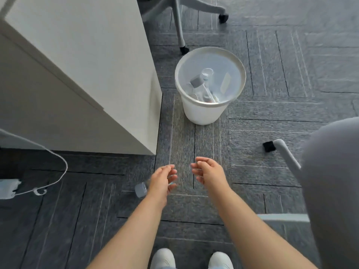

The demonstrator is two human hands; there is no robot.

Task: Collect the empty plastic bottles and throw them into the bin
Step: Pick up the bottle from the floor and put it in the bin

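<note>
One bottle (141, 189) lies on the carpet at lower left of centre, cap toward the left, its body running right and hidden behind the left hand (162, 178). That hand is nearer, fingers loosely curled and seemingly empty, though blur makes this unsure. Just right, the right hand (207, 172) hangs half open, holding nothing. Above, the bin (204, 113) already holds bottles.

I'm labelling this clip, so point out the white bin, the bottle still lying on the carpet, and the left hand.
white bin (202, 113): head view, on its outer front wall.
bottle on the carpet (141, 189): head view, on its grey cap end.
left hand (162, 180): head view, on the back of the hand.
</note>
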